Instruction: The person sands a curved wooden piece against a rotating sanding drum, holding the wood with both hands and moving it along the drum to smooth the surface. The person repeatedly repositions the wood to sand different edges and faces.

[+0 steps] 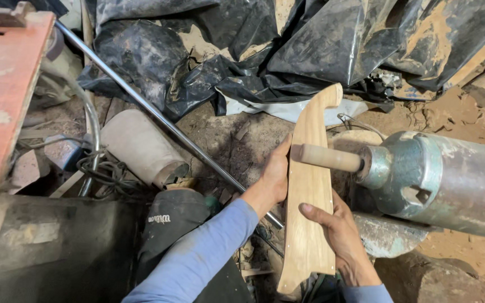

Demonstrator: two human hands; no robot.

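A long, flat wooden blank point(308, 196), pale in colour and shaped like a handle with a hooked, curved end at twelve o'clock, is held upright in the middle of the view. It is gripped along its left edge by the left hand point(273, 178), whose thumb and palm are pressed against the wood while the fingers are wrapped behind it and hidden. The right hand point(341, 233) is closed on the lower right edge of the blank, with the thumb laid across its front face and the remaining fingers out of sight behind. Both forearms are covered by blue sleeves point(209, 247) that enter from six o'clock.

The face of the blank is set against a cylindrical sanding drum point(325, 157), tan in colour, which projects from three o'clock and touches the wood in its upper half. The drum is mounted on the shaft of a grey-green metal motor housing point(439, 182) lying on its side at three o'clock.

A thin steel rod point(152, 112) runs diagonally from eleven o'clock down towards the centre, passing behind the left hand. Crumpled black plastic sheeting point(287, 50), dusted with sawdust, is spread across twelve o'clock. A pale roll point(141, 147) lies at nine o'clock beside coiled dark cables point(99, 168). A red-painted metal surface point(1, 95) is seen at ten o'clock. The floor point(461, 118) at two o'clock is covered with sawdust.
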